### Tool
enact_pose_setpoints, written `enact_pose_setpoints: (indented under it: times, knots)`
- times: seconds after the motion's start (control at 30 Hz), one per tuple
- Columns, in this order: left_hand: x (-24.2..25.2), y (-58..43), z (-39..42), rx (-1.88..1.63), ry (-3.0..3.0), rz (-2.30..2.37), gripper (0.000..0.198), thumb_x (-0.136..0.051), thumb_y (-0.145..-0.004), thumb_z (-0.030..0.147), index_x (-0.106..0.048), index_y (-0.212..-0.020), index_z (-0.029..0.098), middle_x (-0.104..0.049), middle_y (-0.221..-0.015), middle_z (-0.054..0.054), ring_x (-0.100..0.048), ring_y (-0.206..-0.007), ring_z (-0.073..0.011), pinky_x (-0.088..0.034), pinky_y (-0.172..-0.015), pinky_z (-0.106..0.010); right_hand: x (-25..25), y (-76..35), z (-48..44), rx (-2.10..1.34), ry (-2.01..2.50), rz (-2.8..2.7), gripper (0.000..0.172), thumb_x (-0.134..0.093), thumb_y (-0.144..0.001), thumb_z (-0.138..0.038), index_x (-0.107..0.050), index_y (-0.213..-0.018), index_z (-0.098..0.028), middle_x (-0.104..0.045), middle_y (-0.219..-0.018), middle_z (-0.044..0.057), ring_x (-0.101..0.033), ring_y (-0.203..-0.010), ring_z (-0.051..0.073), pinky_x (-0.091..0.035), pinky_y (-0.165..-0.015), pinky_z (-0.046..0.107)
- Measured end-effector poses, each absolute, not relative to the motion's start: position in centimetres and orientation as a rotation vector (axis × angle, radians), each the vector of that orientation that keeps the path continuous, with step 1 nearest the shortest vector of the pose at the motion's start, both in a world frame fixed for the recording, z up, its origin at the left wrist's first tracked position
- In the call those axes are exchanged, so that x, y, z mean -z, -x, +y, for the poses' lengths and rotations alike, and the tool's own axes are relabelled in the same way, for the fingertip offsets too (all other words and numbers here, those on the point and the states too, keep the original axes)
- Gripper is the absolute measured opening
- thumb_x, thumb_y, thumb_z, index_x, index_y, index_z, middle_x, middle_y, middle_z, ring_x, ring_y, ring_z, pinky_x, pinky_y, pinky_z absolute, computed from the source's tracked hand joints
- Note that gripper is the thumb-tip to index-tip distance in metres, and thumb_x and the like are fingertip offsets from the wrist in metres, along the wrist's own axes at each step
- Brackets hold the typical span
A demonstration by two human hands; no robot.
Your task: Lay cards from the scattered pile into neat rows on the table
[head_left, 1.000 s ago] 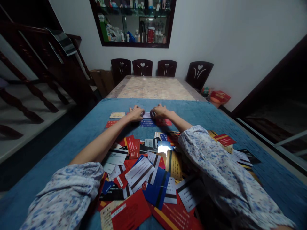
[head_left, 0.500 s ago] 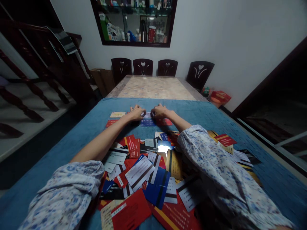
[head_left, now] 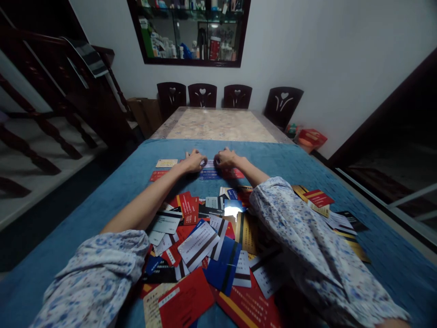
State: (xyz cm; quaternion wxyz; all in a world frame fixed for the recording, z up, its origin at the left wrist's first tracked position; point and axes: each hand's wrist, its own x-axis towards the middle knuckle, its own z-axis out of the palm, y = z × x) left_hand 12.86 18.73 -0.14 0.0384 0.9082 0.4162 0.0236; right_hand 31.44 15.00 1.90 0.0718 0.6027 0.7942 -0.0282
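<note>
Both my arms reach far forward over a blue cloth (head_left: 85, 214). My left hand (head_left: 193, 162) and my right hand (head_left: 226, 158) rest side by side, fingers curled, pinching a pale card (head_left: 209, 163) between them. Just below lie a blue card (head_left: 210, 174) and a red card (head_left: 235, 173). A beige card (head_left: 166, 163) and another red card (head_left: 159, 175) lie to the left of my left hand. A big heap of several mixed cards (head_left: 211, 241) is spread between my forearms, close to me.
More cards (head_left: 317, 200) lie scattered at the right. Beyond the cloth the marble table top (head_left: 218, 125) runs to four dark chairs (head_left: 218, 96) by the wall. A glass cabinet (head_left: 189, 32) hangs above. A stair rail (head_left: 51, 100) stands left.
Hardly anything differs; both hands stay on the pale card at the far row, with only a slight shift of the view.
</note>
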Motion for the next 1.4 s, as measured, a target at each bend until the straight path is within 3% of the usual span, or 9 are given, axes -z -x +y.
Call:
enact_pose_setpoints:
  times: [0.3,0.57,0.83,1.4]
  knots:
    - [0.1,-13.0,18.1,-0.081,-2.856,1.268,0.030,-0.051,-0.079,0.010,-0.072,-0.097,0.020,-0.064,-0.123,-0.015,-0.037,-0.131,-0.0379,-0.036,-0.099,-0.063,-2.2,-31.3,14.2,0.018,-1.807,2.383,0.042,-0.058,-0.085,-0.031,-0.070,-0.125,-0.026,-0.065,-0.134,0.012,-0.047,-0.127,0.037,-0.042,-0.097,0.049]
    - [0.0,-13.0,17.4,-0.213,-2.892,1.239,0.032,-0.053,-0.082,0.015,-0.073,-0.107,0.019,-0.062,-0.126,-0.016,-0.036,-0.130,-0.0387,-0.036,-0.098,-0.059,-2.7,-32.3,13.6,-0.023,-1.854,2.387,0.052,-0.053,-0.091,-0.038,-0.059,-0.140,-0.022,-0.057,-0.141,0.016,-0.042,-0.130,0.038,-0.042,-0.096,0.050]
    - [-0.4,-13.8,14.6,-0.344,-2.900,1.144,0.029,-0.054,-0.084,0.015,-0.072,-0.106,0.020,-0.063,-0.123,-0.014,-0.036,-0.130,-0.0378,-0.034,-0.099,-0.062,-3.2,-34.6,11.1,-0.105,-1.827,2.478,0.041,-0.058,-0.089,-0.034,-0.068,-0.128,-0.025,-0.063,-0.133,0.014,-0.045,-0.123,0.036,-0.039,-0.090,0.046]
    - [-0.9,-16.9,6.9,-0.420,-2.942,0.963,0.027,-0.059,-0.083,0.017,-0.071,-0.107,0.021,-0.063,-0.129,-0.013,-0.037,-0.133,-0.0381,-0.035,-0.098,-0.061,-2.6,-39.9,0.9,-0.139,-1.914,2.538,0.038,-0.060,-0.088,-0.029,-0.069,-0.125,-0.023,-0.066,-0.128,0.013,-0.045,-0.114,0.033,-0.037,-0.084,0.043]
